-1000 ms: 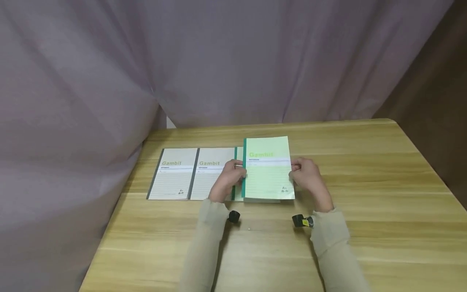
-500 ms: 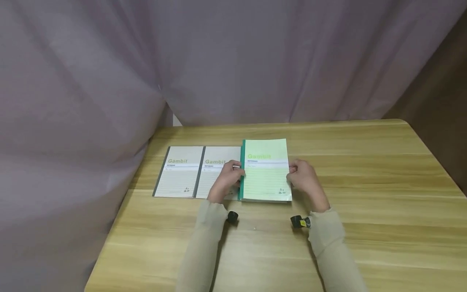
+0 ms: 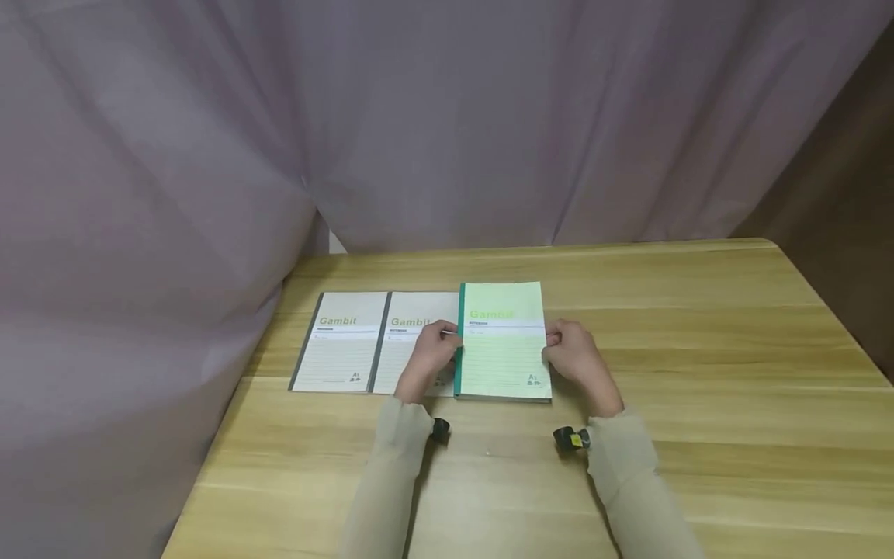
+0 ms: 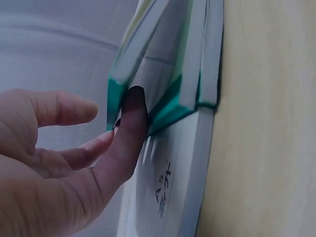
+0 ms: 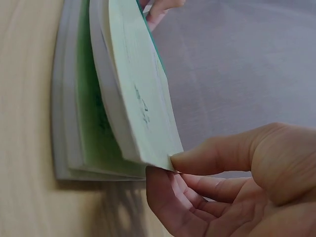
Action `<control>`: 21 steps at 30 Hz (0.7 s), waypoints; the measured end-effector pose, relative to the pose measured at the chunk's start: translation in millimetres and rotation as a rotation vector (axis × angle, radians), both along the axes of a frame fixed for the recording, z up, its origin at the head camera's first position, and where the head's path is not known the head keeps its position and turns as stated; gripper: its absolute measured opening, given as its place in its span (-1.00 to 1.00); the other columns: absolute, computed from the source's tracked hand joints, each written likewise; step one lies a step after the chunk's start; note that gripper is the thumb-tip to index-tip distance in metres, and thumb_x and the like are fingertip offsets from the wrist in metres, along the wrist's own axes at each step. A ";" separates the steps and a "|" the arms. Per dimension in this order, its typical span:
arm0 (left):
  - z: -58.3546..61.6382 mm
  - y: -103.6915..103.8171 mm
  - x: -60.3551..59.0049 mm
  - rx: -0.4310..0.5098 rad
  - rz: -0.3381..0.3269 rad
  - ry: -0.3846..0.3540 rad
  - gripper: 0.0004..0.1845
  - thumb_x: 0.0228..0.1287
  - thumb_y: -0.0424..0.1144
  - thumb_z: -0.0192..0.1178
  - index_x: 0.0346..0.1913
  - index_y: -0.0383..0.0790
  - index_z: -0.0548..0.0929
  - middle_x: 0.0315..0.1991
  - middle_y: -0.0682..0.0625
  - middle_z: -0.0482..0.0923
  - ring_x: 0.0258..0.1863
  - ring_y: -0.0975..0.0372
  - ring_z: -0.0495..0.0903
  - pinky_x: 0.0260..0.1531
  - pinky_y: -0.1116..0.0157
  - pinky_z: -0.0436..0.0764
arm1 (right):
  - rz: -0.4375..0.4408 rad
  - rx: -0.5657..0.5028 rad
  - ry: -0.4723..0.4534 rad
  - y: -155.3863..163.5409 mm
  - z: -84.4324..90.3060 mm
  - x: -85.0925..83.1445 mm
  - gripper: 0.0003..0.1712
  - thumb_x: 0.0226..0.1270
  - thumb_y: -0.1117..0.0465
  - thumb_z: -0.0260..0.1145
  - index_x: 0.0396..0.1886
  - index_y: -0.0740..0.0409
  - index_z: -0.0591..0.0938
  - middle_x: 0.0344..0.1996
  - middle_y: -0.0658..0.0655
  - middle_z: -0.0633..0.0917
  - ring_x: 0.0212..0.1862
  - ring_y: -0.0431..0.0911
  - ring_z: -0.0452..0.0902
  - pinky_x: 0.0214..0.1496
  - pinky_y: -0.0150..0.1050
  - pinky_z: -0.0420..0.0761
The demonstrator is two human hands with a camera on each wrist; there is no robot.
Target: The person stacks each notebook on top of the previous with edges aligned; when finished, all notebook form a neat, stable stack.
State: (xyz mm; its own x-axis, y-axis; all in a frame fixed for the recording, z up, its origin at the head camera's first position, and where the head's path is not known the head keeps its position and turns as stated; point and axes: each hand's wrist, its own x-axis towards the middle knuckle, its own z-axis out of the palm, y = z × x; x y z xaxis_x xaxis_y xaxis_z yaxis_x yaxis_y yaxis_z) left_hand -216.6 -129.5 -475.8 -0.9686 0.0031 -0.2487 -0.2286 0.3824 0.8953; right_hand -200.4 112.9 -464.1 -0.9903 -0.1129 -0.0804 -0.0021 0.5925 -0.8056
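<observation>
Change: since a second ago my pale green notebook with the teal spine (image 3: 504, 341) has dropped lower and squared up over the green notebooks beneath it; my hands rode along with it.
Meaning: I judge it nearly seated on the stack, though the wrist views show it not fully flat.
Left hand (image 3: 431, 359): at the spine edge, fingertip (image 4: 133, 106) tucked under the teal corner, thumb above; pinching the notebook (image 4: 129, 64).
Right hand (image 3: 576, 359): at the open edge, thumb on top and fingers (image 5: 170, 195) under the lower corner; pinching the notebook (image 5: 140, 108), which arches up off the ones below.
Stack: light green notebooks under it (image 5: 86, 113), lying on the table, near the back edge around its middle.
Neighbours: two grey-white "Gambit" notebooks with dark spines, the far-left one (image 3: 341, 351) and the one beside it (image 3: 408, 341), lie flat side by side towards the table's left edge, the nearer touching the stack.
Surface: light wooden table (image 3: 698, 435).
Backdrop: mauve cloth curtain (image 3: 447, 116) behind and to the left.
Sleeves: beige, small black wrist cameras (image 3: 571, 439) at both cuffs.
</observation>
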 end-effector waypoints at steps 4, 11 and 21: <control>-0.6 -4.6 2.5 -0.083 -0.011 0.023 -0.64 0.38 -0.36 0.06 0.15 -0.43 0.60 -0.15 -0.17 0.60 -0.28 0.12 0.58 -0.30 0.26 0.67 | -0.005 0.006 -0.005 -5.0 -6.5 0.6 -0.53 0.05 0.55 0.16 0.03 0.57 0.57 -0.38 0.20 0.56 -0.33 0.02 0.44 -0.34 -0.24 0.46; 0.5 -5.2 -0.7 -0.162 -0.065 0.086 -0.66 0.38 -0.37 0.07 0.10 -0.46 0.65 -0.16 -0.18 0.64 -0.35 0.16 0.59 -0.39 0.31 0.64 | -0.011 0.028 -0.025 -7.0 -6.6 -3.4 -0.60 0.09 0.52 0.16 -0.01 0.53 0.57 -0.37 0.21 0.54 -0.32 0.02 0.42 -0.35 -0.25 0.42; -0.6 -4.3 -0.6 -0.177 -0.116 0.123 -0.79 0.36 -0.38 0.07 -0.21 -0.41 0.70 -0.55 -0.02 0.48 -0.62 0.26 0.38 -0.65 0.39 0.38 | 0.012 0.057 -0.053 -3.3 -9.0 -3.8 -0.57 0.09 0.52 0.17 0.02 0.56 0.56 -0.39 0.20 0.57 -0.37 0.00 0.44 -0.38 -0.25 0.45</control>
